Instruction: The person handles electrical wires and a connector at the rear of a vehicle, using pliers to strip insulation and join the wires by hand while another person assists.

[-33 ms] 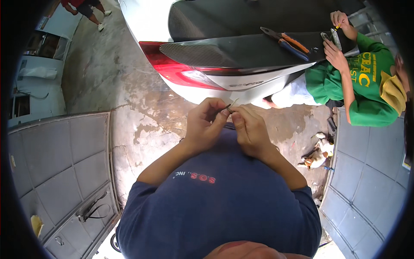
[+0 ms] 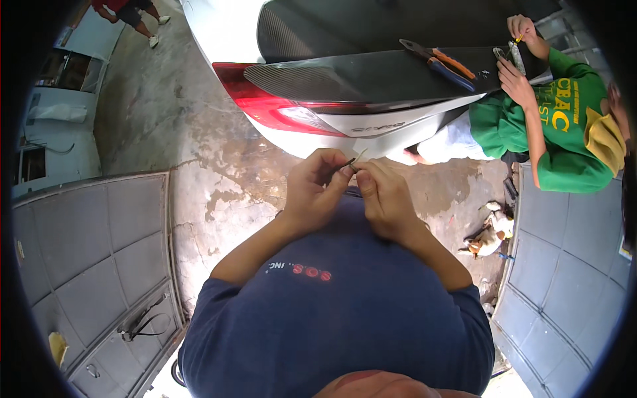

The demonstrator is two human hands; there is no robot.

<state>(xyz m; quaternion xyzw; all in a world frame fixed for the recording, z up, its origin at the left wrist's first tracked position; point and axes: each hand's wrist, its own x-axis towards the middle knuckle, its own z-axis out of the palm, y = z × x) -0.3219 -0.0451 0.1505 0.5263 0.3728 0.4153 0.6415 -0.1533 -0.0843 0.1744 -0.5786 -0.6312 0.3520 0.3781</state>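
Note:
Just in front of my chest, my left hand point(image 2: 319, 187) and my right hand point(image 2: 383, 197) meet, fingertips nearly touching. Between them is a thin wire point(image 2: 361, 156) with a pale strand sticking up and a short dark part beside it. My left thumb and forefinger pinch the dark part. The fingers of my right hand are closed at the strand's lower end, where the exact grip is partly hidden. Beyond my hands stands the rear of a white car point(image 2: 345, 126).
On the car's dark rear lid lie pliers point(image 2: 446, 65) with orange and blue handles. A person in green point(image 2: 564, 126) works there with small parts. Grey gate panels point(image 2: 99, 252) flank me. An animal point(image 2: 490, 237) lies at right; another person point(image 2: 136, 16) stands far left.

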